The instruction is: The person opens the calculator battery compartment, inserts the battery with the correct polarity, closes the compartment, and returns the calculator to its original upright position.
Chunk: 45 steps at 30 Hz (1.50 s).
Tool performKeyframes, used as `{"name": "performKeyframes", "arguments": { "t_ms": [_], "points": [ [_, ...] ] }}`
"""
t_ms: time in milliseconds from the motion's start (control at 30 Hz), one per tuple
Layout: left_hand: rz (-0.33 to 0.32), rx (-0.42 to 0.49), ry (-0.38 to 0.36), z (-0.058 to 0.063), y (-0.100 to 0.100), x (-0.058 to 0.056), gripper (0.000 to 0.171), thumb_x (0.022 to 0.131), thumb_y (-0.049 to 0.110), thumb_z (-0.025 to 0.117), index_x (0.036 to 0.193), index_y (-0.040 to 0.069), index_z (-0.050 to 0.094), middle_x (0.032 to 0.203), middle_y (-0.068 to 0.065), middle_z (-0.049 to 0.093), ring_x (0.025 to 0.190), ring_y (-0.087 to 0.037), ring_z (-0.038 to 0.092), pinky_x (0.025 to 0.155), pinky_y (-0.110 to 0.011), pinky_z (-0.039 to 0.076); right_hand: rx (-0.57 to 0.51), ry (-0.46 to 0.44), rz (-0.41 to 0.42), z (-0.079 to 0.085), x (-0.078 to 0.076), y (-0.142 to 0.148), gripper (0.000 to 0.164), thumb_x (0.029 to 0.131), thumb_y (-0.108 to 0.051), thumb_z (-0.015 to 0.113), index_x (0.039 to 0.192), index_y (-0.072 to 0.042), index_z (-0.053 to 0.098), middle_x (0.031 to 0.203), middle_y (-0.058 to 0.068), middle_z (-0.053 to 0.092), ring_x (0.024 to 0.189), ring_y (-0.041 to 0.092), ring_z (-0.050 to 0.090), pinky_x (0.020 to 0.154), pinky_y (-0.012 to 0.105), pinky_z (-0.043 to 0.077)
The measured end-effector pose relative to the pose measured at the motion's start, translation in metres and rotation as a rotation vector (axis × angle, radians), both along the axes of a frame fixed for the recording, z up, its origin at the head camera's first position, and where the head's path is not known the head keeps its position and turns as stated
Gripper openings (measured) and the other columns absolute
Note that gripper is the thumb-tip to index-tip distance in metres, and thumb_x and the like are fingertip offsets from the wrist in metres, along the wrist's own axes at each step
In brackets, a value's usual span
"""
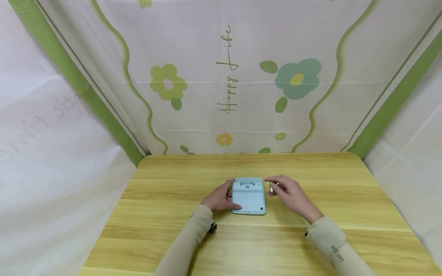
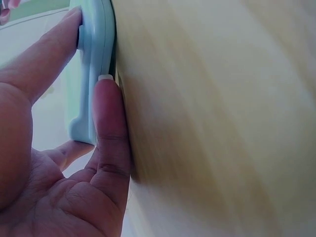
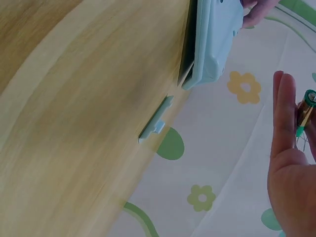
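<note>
A light-blue calculator (image 1: 248, 201) lies face down on the wooden table, its battery compartment (image 1: 247, 184) uncovered near the far edge. My left hand (image 1: 220, 197) grips its left side, thumb (image 2: 47, 57) on the back face and the other fingers along the edge. Just off the calculator's right side, my right hand (image 1: 289, 193) pinches a small green-and-gold battery (image 3: 306, 111), held upright above the table. A small light-blue battery cover (image 3: 155, 121) lies on the table in the right wrist view; in the head view the right hand hides it.
The wooden table (image 1: 165, 230) ends at a far edge against a white curtain (image 1: 200, 126) with printed flowers. More white cloth (image 1: 51, 172) hangs on the left side, and another panel (image 1: 407, 153) on the right.
</note>
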<state>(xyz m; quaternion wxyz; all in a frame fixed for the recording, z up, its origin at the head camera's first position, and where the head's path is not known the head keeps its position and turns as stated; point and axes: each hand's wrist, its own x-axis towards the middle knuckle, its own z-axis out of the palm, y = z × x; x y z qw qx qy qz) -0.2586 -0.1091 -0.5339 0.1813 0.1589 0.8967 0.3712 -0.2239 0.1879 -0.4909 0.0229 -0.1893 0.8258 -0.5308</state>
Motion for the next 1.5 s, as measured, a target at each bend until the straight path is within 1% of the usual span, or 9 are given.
{"name": "performKeyframes", "arguments": {
  "t_ms": [100,300,367,567,833,1033,1167,1400,1500],
  "points": [
    [-0.002,-0.007,0.002,0.0,0.0,0.0,0.112,0.08,0.035,0.091,0.165,0.013,0.024,0.1,-0.003,0.052,0.08,-0.012,0.049,0.071,-0.024,0.043,-0.006,-0.005,0.014,-0.001,0.0,0.001,0.033,0.105,0.001,0.052,0.135,-0.006,0.064,0.105,0.015,0.061,0.097,0.036,0.074,0.087,0.04,0.06],
    [-0.007,0.006,0.005,0.002,0.0,0.002,0.111,0.08,0.034,0.092,0.165,0.01,0.024,0.1,-0.004,0.053,0.08,-0.013,0.049,0.071,-0.025,0.043,0.089,0.101,0.004,-0.005,0.0,0.0,0.041,0.093,0.001,0.074,0.133,-0.005,0.064,0.1,0.006,0.066,0.09,0.015,0.067,0.081,0.025,0.058],
    [-0.006,0.008,0.003,0.003,0.0,0.003,0.111,0.08,0.034,0.092,0.165,0.01,0.024,0.1,-0.005,0.052,0.081,-0.013,0.049,0.072,-0.025,0.043,0.106,0.09,-0.004,-0.005,0.0,-0.001,0.04,0.092,-0.001,0.076,0.13,-0.005,0.065,0.097,0.004,0.067,0.087,0.015,0.067,0.078,0.025,0.058],
    [-0.011,0.005,0.008,0.003,0.0,0.003,0.111,0.081,0.034,0.091,0.165,0.01,0.023,0.1,-0.005,0.053,0.081,-0.013,0.049,0.073,-0.025,0.043,0.144,-0.002,0.025,-0.004,0.0,-0.001,0.03,0.1,-0.005,0.067,0.129,-0.003,0.065,0.088,0.003,0.069,0.082,0.026,0.073,0.072,0.037,0.06],
    [-0.015,-0.006,0.012,0.003,0.0,0.002,0.111,0.081,0.036,0.091,0.165,0.01,0.023,0.1,-0.005,0.054,0.081,-0.013,0.05,0.073,-0.025,0.044,0.229,0.008,0.052,-0.006,-0.001,-0.006,0.023,0.108,-0.016,0.057,0.123,-0.003,0.068,0.081,-0.002,0.068,0.074,0.013,0.069,0.069,0.032,0.06],
    [-0.008,-0.01,0.018,0.003,0.0,0.002,0.112,0.08,0.033,0.092,0.165,0.01,0.023,0.099,-0.003,0.054,0.08,-0.012,0.05,0.071,-0.024,0.043,0.243,0.039,0.049,-0.004,-0.003,-0.011,0.023,0.109,-0.023,0.056,0.117,-0.006,0.068,0.078,-0.004,0.066,0.071,0.01,0.067,0.069,0.034,0.06],
    [-0.005,-0.007,0.017,0.003,0.0,0.002,0.112,0.08,0.032,0.092,0.165,0.01,0.023,0.099,-0.004,0.054,0.081,-0.013,0.05,0.072,-0.025,0.044,0.241,0.05,0.054,-0.003,-0.003,-0.012,0.023,0.109,-0.025,0.055,0.115,-0.007,0.069,0.079,-0.004,0.066,0.071,0.01,0.066,0.067,0.029,0.057],
    [0.0,-0.012,0.012,0.003,0.001,0.001,0.111,0.081,0.034,0.091,0.165,0.01,0.024,0.1,-0.004,0.055,0.082,-0.014,0.051,0.072,-0.027,0.044,0.236,0.047,0.059,-0.002,-0.002,-0.013,0.028,0.107,-0.028,0.06,0.124,-0.007,0.068,0.085,0.005,0.071,0.077,0.022,0.07,0.07,0.026,0.055],
    [0.0,-0.016,0.014,0.003,0.001,0.001,0.111,0.08,0.035,0.091,0.165,0.01,0.024,0.1,-0.004,0.055,0.082,-0.014,0.051,0.072,-0.027,0.044,0.249,0.054,0.048,-0.002,-0.001,-0.013,0.036,0.104,-0.035,0.064,0.128,-0.009,0.067,0.092,0.004,0.073,0.081,0.02,0.07,0.075,0.026,0.055]
  ]
}}
